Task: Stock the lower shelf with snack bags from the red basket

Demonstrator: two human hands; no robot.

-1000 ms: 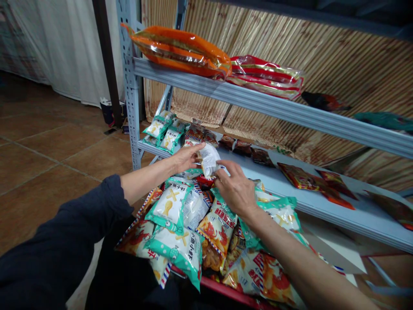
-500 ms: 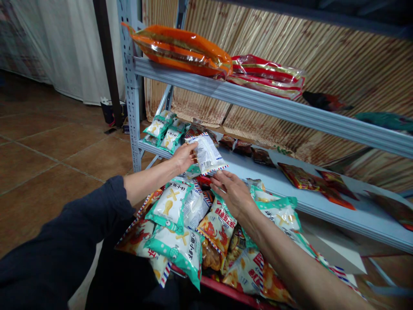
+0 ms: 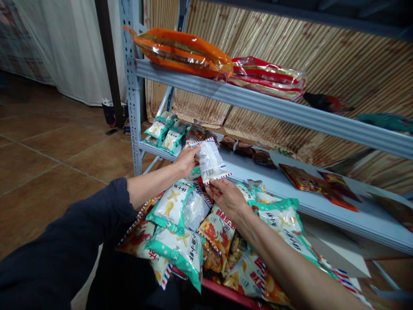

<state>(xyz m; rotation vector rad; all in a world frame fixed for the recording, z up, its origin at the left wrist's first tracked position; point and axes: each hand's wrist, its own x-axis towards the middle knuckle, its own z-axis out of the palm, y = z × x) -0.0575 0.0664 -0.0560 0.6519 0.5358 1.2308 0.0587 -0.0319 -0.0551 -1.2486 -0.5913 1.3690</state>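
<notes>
A white snack bag, striped red and blue along its ends, is held up with its printed back and barcode facing me. My left hand grips its left side, the thumb lying over the edge. At the bottom edge, the fingers of my right hand pinch the striped seal. Below both hands lies a heap of snack bags in a red-rimmed container. Green-and-white bags lie at the front of the heap, beside orange-and-white bags with striped edges.
A blue-grey metal rack stands ahead. Its upper shelf bears a large orange bag and a red bag. On the lower shelf are stacked green-and-white bags, small brown packets and dark red packets.
The white snack bag has shifted slightly right and down with my left hand. My right hand's fingers, looser before, now close on its bottom edge.
</notes>
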